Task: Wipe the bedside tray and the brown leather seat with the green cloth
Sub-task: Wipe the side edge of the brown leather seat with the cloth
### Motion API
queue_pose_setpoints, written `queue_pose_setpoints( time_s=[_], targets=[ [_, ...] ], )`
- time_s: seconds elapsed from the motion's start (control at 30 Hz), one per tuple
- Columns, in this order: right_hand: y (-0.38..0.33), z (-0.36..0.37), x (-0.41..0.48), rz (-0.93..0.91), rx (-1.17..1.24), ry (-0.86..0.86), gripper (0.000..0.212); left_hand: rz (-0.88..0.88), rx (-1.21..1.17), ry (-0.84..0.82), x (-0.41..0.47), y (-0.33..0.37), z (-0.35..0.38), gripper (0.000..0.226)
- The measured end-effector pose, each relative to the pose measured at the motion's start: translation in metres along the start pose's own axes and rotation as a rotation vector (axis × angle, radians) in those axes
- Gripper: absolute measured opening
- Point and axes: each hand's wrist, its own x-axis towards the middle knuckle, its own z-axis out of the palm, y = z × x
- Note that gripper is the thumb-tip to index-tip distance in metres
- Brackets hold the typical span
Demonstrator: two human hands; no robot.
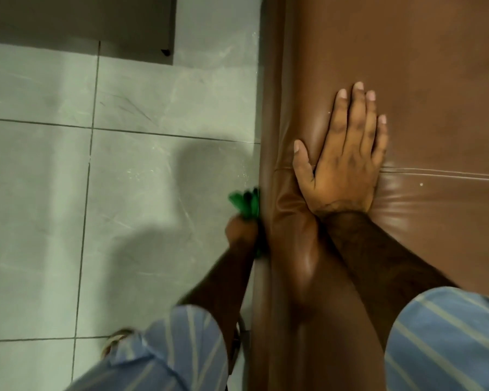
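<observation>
The brown leather seat fills the right half of the view, with a seam running across it. My right hand lies flat on top of the seat, fingers spread, holding nothing. My left hand is down at the seat's left side edge, closed on the bunched green cloth, which is pressed against the side of the cushion. The cloth is blurred. The bedside tray is not in view.
Grey tiled floor spreads to the left of the seat. A dark piece of furniture with a small black foot stands at the top left. My sandalled foot shows near the bottom, beside a metal frame part under the seat.
</observation>
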Motion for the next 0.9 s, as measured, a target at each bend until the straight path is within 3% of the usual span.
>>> queue_pose_setpoints(
  time_s=[0.13, 0.23, 0.3, 0.4, 0.53, 0.67, 0.77, 0.83, 0.9],
  targets=[
    [0.000, -0.001, 0.001, 0.004, 0.008, -0.011, 0.085, 0.241, -0.422, -0.068, 0.030, 0.090, -0.004, 0.030],
    [0.000, -0.003, 0.002, 0.006, 0.017, -0.011, 0.085, 0.315, -0.653, -0.094, 0.004, 0.086, -0.003, 0.026],
    [0.000, -0.002, 0.001, 0.005, 0.008, -0.023, 0.086, 0.262, -0.589, -0.060, -0.006, 0.036, 0.001, 0.024],
    [0.001, 0.000, 0.001, 0.002, 0.007, -0.026, 0.086, 0.097, -0.200, -0.034, -0.010, -0.024, -0.004, 0.024],
    [0.002, 0.001, 0.000, 0.000, 0.005, -0.013, 0.085, 0.039, 0.044, -0.058, 0.032, 0.007, 0.003, 0.024],
    [0.001, 0.001, 0.000, -0.001, 0.010, -0.001, 0.085, 0.209, -0.203, -0.016, 0.073, 0.077, 0.002, 0.029],
    [0.000, -0.001, 0.000, 0.005, 0.006, -0.006, 0.085, 0.362, -0.479, -0.093, 0.034, 0.080, -0.003, 0.028],
    [0.000, -0.002, 0.001, 0.007, 0.009, -0.004, 0.085, 0.290, -0.534, -0.123, 0.011, 0.047, -0.001, 0.025],
    [0.000, -0.002, 0.001, 0.004, 0.009, -0.004, 0.085, 0.189, -0.397, -0.072, -0.009, 0.002, -0.003, 0.023]
  ],
)
